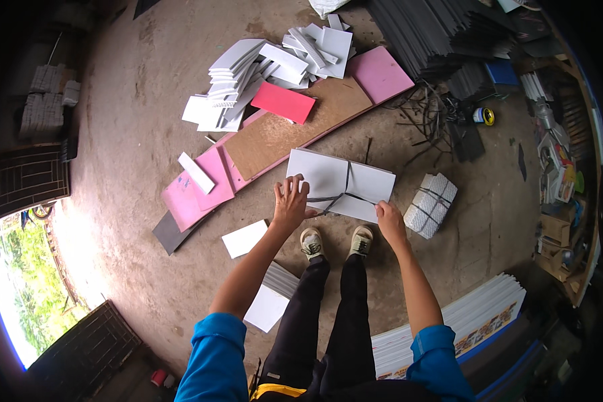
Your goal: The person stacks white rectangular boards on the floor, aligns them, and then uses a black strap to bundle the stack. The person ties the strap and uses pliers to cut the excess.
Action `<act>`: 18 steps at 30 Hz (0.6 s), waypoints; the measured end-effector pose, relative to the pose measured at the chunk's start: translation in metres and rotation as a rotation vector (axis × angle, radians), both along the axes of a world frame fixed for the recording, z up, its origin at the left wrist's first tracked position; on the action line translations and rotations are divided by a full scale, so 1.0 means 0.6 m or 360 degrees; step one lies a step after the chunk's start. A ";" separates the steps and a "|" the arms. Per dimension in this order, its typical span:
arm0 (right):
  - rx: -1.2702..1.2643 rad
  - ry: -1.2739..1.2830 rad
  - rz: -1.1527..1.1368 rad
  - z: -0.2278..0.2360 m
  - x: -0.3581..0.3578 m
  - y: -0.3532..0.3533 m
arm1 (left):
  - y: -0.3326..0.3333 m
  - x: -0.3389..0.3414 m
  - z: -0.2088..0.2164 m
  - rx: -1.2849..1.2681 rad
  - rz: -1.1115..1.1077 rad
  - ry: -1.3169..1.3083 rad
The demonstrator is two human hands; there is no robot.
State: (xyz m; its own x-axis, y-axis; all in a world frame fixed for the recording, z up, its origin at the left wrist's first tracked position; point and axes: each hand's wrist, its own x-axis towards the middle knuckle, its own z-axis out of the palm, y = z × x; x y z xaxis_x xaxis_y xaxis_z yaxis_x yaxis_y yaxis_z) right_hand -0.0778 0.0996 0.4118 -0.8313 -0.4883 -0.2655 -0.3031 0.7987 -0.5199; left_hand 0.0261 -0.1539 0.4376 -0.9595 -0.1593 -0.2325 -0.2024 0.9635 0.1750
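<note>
Right hand (390,220): pinched on flat black strap (348,178). Left hand (290,202): grip unclear. Beyond: long brown board (251,151); right: strapped white block (427,209). White rectangular panels (316,171): long axis crosswise, right end nearer.

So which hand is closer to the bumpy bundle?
Right: the right hand is just left of the bundle; the left hand is farther left, across the tied sheets.

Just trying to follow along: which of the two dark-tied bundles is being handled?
The larger, smooth-faced white bundle; the smaller, rough-textured bundle lies untouched to its right.
</note>
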 end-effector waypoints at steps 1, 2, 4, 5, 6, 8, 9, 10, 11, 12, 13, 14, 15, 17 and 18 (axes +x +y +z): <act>-0.0023 0.0008 -0.0001 0.000 -0.001 -0.004 | 0.003 -0.002 -0.007 0.0056 -0.0084 0.0144; -0.0046 0.0017 -0.0003 0.000 -0.001 -0.008 | -0.001 -0.003 -0.015 0.0128 -0.0102 0.0157; -0.0053 0.0060 -0.0001 -0.002 -0.002 -0.010 | -0.008 -0.013 -0.025 0.0287 -0.0148 0.0182; -0.0039 0.0096 0.0003 -0.004 -0.002 -0.009 | -0.009 -0.016 -0.024 0.0411 -0.0174 0.0156; -0.0025 0.0133 0.0008 -0.005 -0.002 -0.006 | -0.010 -0.020 -0.026 0.0518 -0.0200 0.0202; 0.0024 0.0156 0.0008 0.000 0.000 -0.009 | -0.024 -0.020 -0.031 0.0706 -0.0241 0.0288; 0.0048 0.0169 0.0009 0.004 0.001 -0.010 | -0.027 -0.022 -0.033 0.0795 -0.0031 0.0137; 0.0122 0.0147 0.0016 0.010 -0.001 -0.013 | -0.027 -0.030 -0.028 0.0886 0.0178 -0.0013; 0.0195 0.0126 0.0024 0.015 -0.002 -0.017 | -0.025 -0.036 -0.023 0.0974 0.0388 -0.0164; 0.0269 0.0104 0.0033 0.020 -0.003 -0.023 | -0.023 -0.042 -0.018 0.0912 0.0396 -0.0131; 0.0314 0.0138 0.0042 0.021 -0.004 -0.025 | -0.019 -0.049 -0.013 0.0854 0.0401 -0.0096; 0.0360 0.0172 0.0053 0.022 -0.005 -0.027 | -0.016 -0.055 -0.010 0.0796 0.0406 -0.0060; 0.0407 0.0204 0.0064 0.023 -0.006 -0.029 | -0.015 -0.063 -0.009 0.0806 0.0437 -0.0087; 0.0374 0.0270 0.0101 0.023 -0.013 -0.028 | -0.016 -0.074 -0.013 0.0810 0.0497 -0.0132; 0.0358 0.0303 0.0119 0.023 -0.017 -0.027 | -0.014 -0.076 -0.014 0.0815 0.0515 -0.0085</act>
State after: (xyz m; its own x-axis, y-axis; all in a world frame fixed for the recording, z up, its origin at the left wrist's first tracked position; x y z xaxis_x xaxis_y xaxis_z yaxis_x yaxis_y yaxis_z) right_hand -0.0880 0.0832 0.4253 -0.8405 -0.4966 -0.2166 -0.4405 0.8591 -0.2605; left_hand -0.0197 -0.1622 0.4290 -0.8658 -0.2959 -0.4034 -0.4923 0.6475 0.5817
